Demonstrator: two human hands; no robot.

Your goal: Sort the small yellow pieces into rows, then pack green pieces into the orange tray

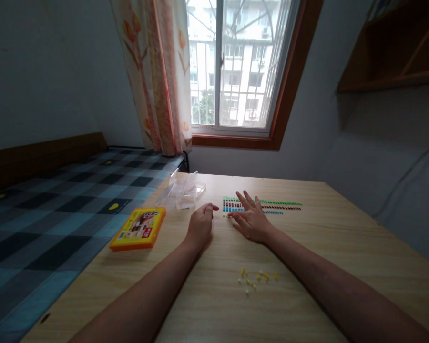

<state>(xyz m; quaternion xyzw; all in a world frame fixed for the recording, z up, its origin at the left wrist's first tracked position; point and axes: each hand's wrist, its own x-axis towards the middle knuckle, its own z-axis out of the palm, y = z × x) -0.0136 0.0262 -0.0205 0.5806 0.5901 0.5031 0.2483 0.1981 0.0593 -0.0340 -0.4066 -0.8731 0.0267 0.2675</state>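
My left hand (200,221) rests on the table with its fingers curled in and one fingertip poking out towards the left end of the rows. Whether it holds anything is hidden. My right hand (252,220) lies palm down with fingers spread, covering part of the rows. Small pieces are lined up in a green row (282,202), a brown row (284,207) and a blue row (276,213). Below the blue row's left end, beside my right thumb, are a few tiny pale yellow pieces (224,215). Loose yellow and white pieces (259,277) lie scattered nearer to me.
A yellow-orange box (139,229) with a printed lid lies by the table's left edge. Clear plastic cases (186,193) stand behind it. A bed with a checked cover (75,209) adjoins the wooden table (329,247) on the left. A window (243,71) is behind.
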